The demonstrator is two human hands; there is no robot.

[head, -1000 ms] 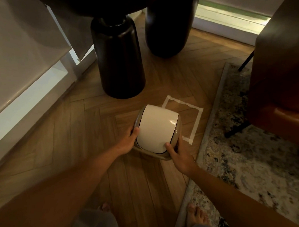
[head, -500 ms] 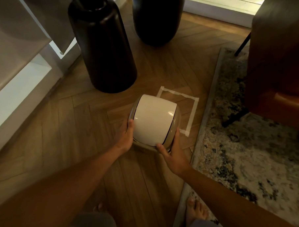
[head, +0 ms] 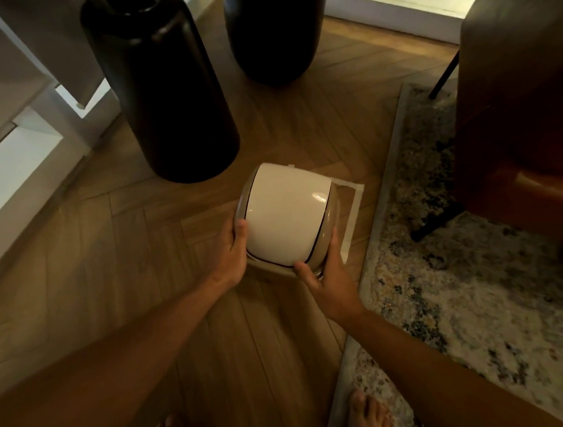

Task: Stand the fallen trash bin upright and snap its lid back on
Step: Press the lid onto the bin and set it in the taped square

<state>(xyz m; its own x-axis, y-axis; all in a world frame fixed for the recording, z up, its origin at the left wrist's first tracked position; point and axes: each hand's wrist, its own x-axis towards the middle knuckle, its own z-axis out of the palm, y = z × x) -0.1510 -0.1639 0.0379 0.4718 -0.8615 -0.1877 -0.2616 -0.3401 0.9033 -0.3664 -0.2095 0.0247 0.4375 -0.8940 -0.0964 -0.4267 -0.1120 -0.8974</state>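
A small trash bin stands upright on the wooden floor, seen from above. Its lid (head: 284, 218) is a white curved flap set in a beige rim (head: 333, 212), and it sits on top of the bin. My left hand (head: 231, 253) grips the rim on the left side. My right hand (head: 324, 276) holds the rim at the near right corner, thumb on the flap's edge. The bin's body is hidden under the lid. The bin covers much of a square of white tape (head: 354, 210) on the floor.
A tall black vase (head: 160, 88) stands close behind the bin on the left, a second dark vase (head: 272, 32) farther back. A patterned rug (head: 457, 285) lies to the right with a brown leather chair (head: 520, 110) on it. White furniture (head: 15, 156) lines the left. My bare feet (head: 366, 417) are below.
The bin, held in both hands, has shifted away from me and to the right, farther onto the tape square. My right hand has slid up along the rim's right side.
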